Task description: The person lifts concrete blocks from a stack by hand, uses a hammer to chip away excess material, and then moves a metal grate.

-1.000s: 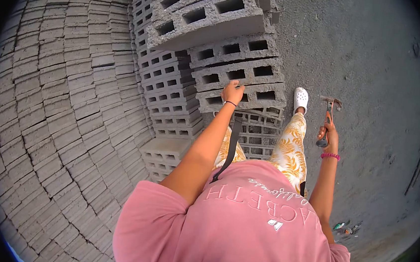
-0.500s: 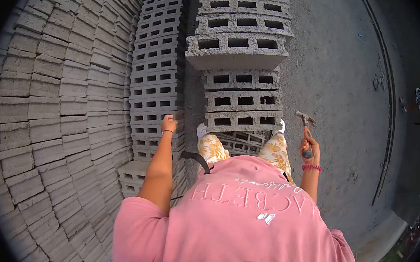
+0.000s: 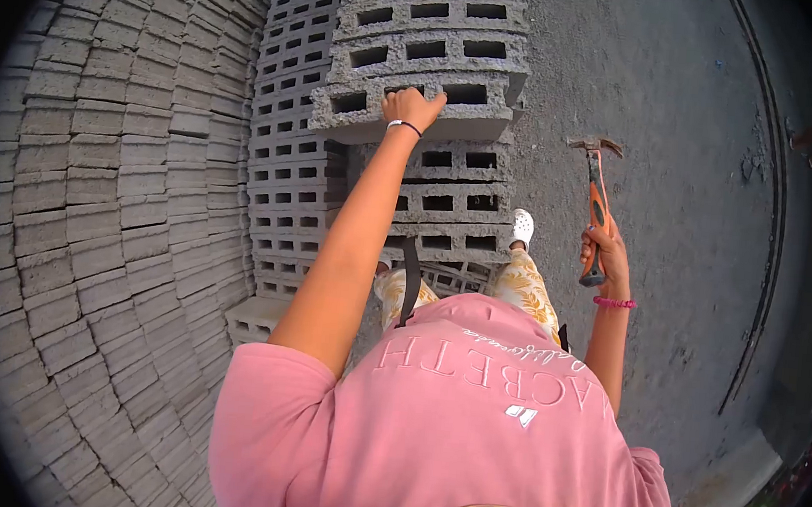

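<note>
My left hand (image 3: pixel 414 109) rests on the nearest raised hollow concrete block (image 3: pixel 475 127) of the centre row. Its fingers curl over the block's middle hole and the thumb lies beside it; the fingertips are partly hidden. Out to the right, my right hand (image 3: pixel 608 257) is wrapped around the orange and black handle of a claw hammer (image 3: pixel 597 188). The hammer stands head away from me, above the ground and apart from the blocks.
More hollow blocks (image 3: pixel 454 200) sit lower, just before my feet. A long block row (image 3: pixel 285 146) runs beside them, and a large stack of solid-looking blocks (image 3: pixel 102 198) fills the left. Grey ground (image 3: pixel 669 228) stretches right. A white shoe (image 3: pixel 522 227) stands by the blocks.
My left hand has moved forward and right, from the left block row onto the raised block. My right hand has raised the hammer slightly forward. The view has shifted.
</note>
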`<control>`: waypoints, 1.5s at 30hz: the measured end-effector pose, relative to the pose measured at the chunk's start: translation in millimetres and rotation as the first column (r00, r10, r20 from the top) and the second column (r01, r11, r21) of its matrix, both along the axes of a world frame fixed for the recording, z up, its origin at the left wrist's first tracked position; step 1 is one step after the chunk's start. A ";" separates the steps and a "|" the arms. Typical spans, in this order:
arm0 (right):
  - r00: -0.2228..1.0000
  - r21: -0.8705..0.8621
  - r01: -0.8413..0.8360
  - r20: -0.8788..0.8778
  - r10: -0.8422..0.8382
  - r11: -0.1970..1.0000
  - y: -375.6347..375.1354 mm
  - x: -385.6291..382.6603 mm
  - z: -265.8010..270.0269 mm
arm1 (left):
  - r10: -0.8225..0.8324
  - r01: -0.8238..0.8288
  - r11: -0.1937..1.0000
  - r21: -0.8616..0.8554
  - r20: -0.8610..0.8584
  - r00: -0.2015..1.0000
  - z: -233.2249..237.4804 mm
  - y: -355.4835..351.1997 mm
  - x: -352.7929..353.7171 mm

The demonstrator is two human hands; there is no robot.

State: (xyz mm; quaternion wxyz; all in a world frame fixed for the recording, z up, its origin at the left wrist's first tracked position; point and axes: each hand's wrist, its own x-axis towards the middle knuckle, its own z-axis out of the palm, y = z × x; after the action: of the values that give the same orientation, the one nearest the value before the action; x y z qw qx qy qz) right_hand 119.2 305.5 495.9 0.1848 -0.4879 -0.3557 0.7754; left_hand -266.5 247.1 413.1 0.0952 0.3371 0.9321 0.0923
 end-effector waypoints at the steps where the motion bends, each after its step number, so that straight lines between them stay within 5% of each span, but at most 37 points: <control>1: 1.000 0.011 -0.021 0.007 0.021 1.000 4.1 2.4 -1.7 | 0.000 -0.003 0.995 -0.104 -0.029 1.000 -3.8 13.8 7.4; 6: 0.997 -0.062 0.023 0.068 -0.019 0.998 -6.6 9.9 -10.9 | 0.127 -0.073 0.961 -0.267 0.192 0.973 -23.1 42.1 -1.7; 10: 0.992 -0.151 0.098 0.091 -0.085 0.984 -25.7 21.3 -29.2 | 0.265 -0.227 0.949 -0.220 0.161 0.951 -27.0 45.4 5.1; 23: 0.984 -0.218 0.161 0.105 -0.141 0.963 -27.3 36.0 -61.7 | 0.202 -0.202 0.979 -0.010 0.003 0.979 -35.5 -8.3 57.8; 30: 0.954 -0.308 0.259 -0.065 -0.292 0.915 -11.3 22.3 -69.2 | 0.219 -0.219 0.974 0.049 0.013 0.976 -54.0 -37.8 72.3; 34: 0.986 -0.128 -0.035 0.155 0.055 0.991 7.4 25.5 -67.7 | 0.208 -0.208 0.974 0.088 0.006 0.978 -53.0 -43.4 76.3; 38: 0.985 -0.115 -0.056 0.155 0.074 0.992 28.7 18.2 -98.9 | 0.262 -0.269 0.959 0.086 0.088 0.961 -52.2 -43.3 75.2; 45: 0.938 0.005 0.347 0.012 -0.347 0.938 71.7 14.8 -90.5 | 0.277 -0.310 0.938 0.158 0.199 0.940 -42.0 -38.3 66.6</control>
State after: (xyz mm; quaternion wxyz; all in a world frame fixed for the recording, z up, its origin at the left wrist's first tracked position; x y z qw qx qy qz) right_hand 134.0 377.3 405.4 0.3172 -0.5477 -0.2664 0.7269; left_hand -199.9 208.7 371.1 0.1288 0.1920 0.9473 0.2216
